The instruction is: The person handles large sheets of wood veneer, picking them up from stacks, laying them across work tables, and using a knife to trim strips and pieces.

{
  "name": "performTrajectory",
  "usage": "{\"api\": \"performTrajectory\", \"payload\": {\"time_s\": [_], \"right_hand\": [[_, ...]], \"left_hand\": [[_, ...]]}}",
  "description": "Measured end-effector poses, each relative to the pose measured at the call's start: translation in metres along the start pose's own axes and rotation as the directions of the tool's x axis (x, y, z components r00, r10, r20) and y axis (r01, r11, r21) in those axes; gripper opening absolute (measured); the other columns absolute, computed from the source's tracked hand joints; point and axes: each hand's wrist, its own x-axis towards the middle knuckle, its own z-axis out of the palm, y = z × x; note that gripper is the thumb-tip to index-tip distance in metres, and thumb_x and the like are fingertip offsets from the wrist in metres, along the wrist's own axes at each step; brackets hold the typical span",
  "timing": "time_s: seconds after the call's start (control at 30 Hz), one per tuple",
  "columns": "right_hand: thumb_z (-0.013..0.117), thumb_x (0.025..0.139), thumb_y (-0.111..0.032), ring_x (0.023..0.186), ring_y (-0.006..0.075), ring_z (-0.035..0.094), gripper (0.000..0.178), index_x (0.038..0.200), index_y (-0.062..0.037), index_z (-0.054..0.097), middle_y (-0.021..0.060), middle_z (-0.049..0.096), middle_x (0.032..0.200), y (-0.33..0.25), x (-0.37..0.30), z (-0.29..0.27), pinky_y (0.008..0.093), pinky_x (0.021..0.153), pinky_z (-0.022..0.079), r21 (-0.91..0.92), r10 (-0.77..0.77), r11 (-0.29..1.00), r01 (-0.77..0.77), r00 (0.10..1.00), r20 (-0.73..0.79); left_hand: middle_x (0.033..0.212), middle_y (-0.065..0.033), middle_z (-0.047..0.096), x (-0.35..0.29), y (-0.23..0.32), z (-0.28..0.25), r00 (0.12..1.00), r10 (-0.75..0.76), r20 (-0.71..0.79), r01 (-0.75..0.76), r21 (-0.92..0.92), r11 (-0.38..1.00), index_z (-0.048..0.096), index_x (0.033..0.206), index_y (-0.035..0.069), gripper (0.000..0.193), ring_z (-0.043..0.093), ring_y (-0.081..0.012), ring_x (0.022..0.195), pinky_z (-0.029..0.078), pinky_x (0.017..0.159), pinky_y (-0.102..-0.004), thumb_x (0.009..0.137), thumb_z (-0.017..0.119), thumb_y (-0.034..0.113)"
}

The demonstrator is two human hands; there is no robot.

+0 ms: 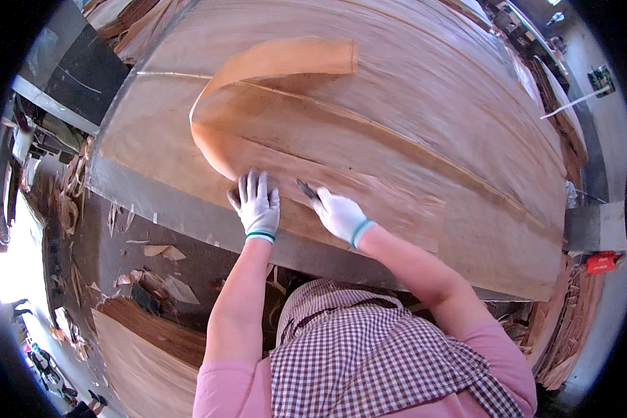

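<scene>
A thin wood veneer strip (285, 58) curls up off the broad veneer sheet (146, 132), its far end bent over to the right. My left hand (259, 209), in a white glove with grey fingertips, presses flat near the base of the curl, fingers stretched out. Right of it, my right hand (343, 217), in a matching glove, is closed round a dark knife (304, 187) that points toward the far left. The knife's handle is mostly hidden in my palm. Whether its tip touches the veneer, I cannot tell.
A grey table edge (188, 221) runs along the near side of the sheet. Below left lie veneer scraps (177, 287) and a stack of veneer sheets (146, 362). More veneer stacks (568, 313) and a red object (601, 262) are at the right.
</scene>
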Motion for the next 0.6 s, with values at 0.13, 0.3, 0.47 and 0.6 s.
{"api": "performTrajectory", "payload": {"time_s": [0.13,0.3,0.47,0.6], "right_hand": [[0.044,0.093,-0.025,0.078,0.0397,0.064,0.025,0.1,-0.0015,0.051,0.0233,0.065,0.082,-0.036,0.077,0.004,0.05,0.068,0.049,-0.127,0.086,0.988,-0.085,0.996,0.0],[0.043,0.092,-0.018,0.076,0.0388,0.066,0.02,0.099,-0.0008,0.051,0.0237,0.066,0.08,-0.021,0.059,0.018,0.0501,0.066,0.051,-0.23,0.117,0.968,-0.099,0.991,0.068],[0.043,0.093,-0.02,0.07,0.0368,0.066,0.021,0.098,-0.0013,0.05,0.0206,0.066,0.074,0.038,-0.068,-0.027,0.049,0.059,0.05,-0.299,0.329,0.917,-0.263,0.924,0.196],[0.044,0.092,-0.02,0.071,0.0363,0.066,0.021,0.1,-0.0013,0.051,0.018,0.066,0.076,0.044,-0.083,-0.04,0.0481,0.061,0.051,-0.244,0.371,0.917,-0.315,0.899,0.234]], "left_hand": [[0.141,-0.0066,0.041,0.006,0.009,-0.004,0.997,-0.006,0.078,0.005,0.02,1.0,0.047,0.133,0.014,0.054,0.034,-0.0282,0.132,0.012,0.108,-0.0606,0.084,0.057,0.034],[0.147,-0.0044,0.035,0.008,0.008,-0.004,0.993,-0.018,0.117,0.005,0.111,0.994,0.046,0.136,0.017,0.05,0.028,-0.0286,0.137,0.012,0.109,-0.0596,0.089,0.049,0.035],[0.148,-0.0041,0.035,0.011,0.014,0.001,0.988,-0.035,0.148,0.003,0.209,0.978,0.043,0.138,0.019,0.05,0.026,-0.027,0.139,0.011,0.109,-0.0614,0.091,0.045,0.036],[0.148,-0.0068,0.033,0.013,0.049,-0.003,0.923,0.288,0.255,-0.313,0.06,0.948,0.04,0.139,0.013,0.051,0.023,-0.0282,0.14,0.01,0.113,-0.054,0.091,0.047,0.028]]}}
